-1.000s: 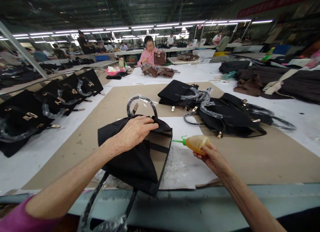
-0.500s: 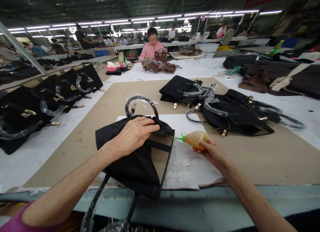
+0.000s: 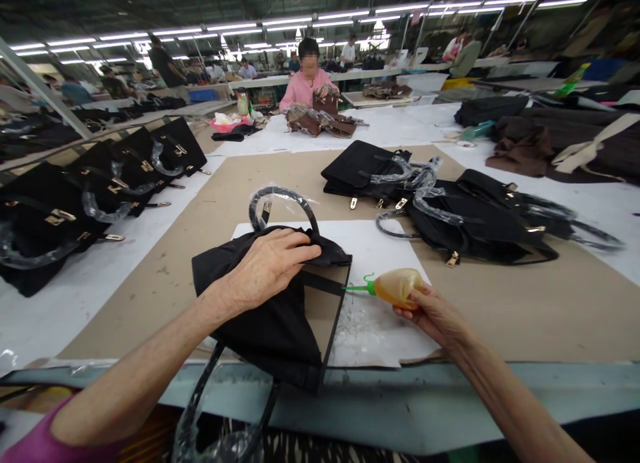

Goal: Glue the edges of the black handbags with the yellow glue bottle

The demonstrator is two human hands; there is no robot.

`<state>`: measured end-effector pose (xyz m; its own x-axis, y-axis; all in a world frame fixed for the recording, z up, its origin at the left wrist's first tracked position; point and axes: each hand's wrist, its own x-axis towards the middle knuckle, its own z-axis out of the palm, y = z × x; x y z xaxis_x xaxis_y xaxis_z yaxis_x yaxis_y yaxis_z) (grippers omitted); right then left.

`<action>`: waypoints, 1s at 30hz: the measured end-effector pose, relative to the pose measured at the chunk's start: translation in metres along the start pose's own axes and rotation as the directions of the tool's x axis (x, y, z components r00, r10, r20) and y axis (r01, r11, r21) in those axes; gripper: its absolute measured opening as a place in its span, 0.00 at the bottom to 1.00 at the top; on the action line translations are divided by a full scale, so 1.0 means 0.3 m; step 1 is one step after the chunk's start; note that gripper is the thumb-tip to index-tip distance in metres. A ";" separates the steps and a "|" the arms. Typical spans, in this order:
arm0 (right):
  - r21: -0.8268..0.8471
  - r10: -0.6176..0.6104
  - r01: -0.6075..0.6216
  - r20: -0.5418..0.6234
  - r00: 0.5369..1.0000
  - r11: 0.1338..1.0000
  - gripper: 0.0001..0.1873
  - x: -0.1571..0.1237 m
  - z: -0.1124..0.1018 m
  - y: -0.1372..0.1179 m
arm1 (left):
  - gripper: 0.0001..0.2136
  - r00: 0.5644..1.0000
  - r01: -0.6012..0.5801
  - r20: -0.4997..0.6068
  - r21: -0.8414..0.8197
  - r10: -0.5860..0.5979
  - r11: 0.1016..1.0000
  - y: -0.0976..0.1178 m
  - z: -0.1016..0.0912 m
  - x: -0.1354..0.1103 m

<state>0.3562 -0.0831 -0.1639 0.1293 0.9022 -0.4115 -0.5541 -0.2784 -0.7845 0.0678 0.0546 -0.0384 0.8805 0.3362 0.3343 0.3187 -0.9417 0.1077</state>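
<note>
A black handbag (image 3: 260, 323) lies on its side in front of me, its open mouth turned to the right. My left hand (image 3: 273, 260) rests over its upper side and holds it, fingers bent along the edge. In my right hand (image 3: 433, 310) is a soft squeeze bottle (image 3: 399, 288) of amber liquid, gripped between thumb and fingers. Its green nozzle points left, with the tip at the rim of the bag's mouth, near a dark strap. One plastic-wrapped handle (image 3: 283, 195) stands up behind the bag; another hangs over the table's front edge.
White paper (image 3: 370, 330) with dried smears lies beneath the bag on brown board (image 3: 500, 316). Several black bags (image 3: 480, 223) are piled at the right, and more black bags (image 3: 145, 166) stand in a row at the left. Across the table sits a person in pink (image 3: 309, 83) with brown bags.
The bottle's nozzle tip has moved down along the rim of the bag's mouth, toward me. My left hand stays on the bag. The view has shifted slightly.
</note>
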 end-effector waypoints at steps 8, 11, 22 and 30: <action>0.039 0.065 -0.064 -0.031 0.997 0.997 0.25 -0.037 0.024 0.018 | 0.14 0.999 0.032 0.006 -0.025 -0.032 0.999 0.005 0.001 -0.003; 0.044 0.082 -0.081 -0.013 0.997 0.996 0.25 -0.051 0.026 0.026 | 0.14 1.000 0.024 0.000 -0.029 -0.024 0.999 0.003 0.003 -0.006; 0.024 0.099 -0.102 0.120 0.988 0.994 0.21 -0.136 0.059 0.053 | 0.14 1.000 -0.019 -0.024 -0.028 0.019 0.999 -0.005 0.012 -0.011; 0.017 0.167 -0.169 0.079 0.983 0.985 0.21 -0.212 0.106 0.053 | 0.14 1.000 -0.001 -0.018 -0.041 0.000 0.999 -0.004 0.015 -0.008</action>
<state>0.3129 -0.1342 -0.1354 -0.0309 0.8661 -0.4989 -0.5819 -0.4214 -0.6955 0.0668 0.0550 -0.0437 0.8739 0.3361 0.3511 0.3036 -0.9416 0.1457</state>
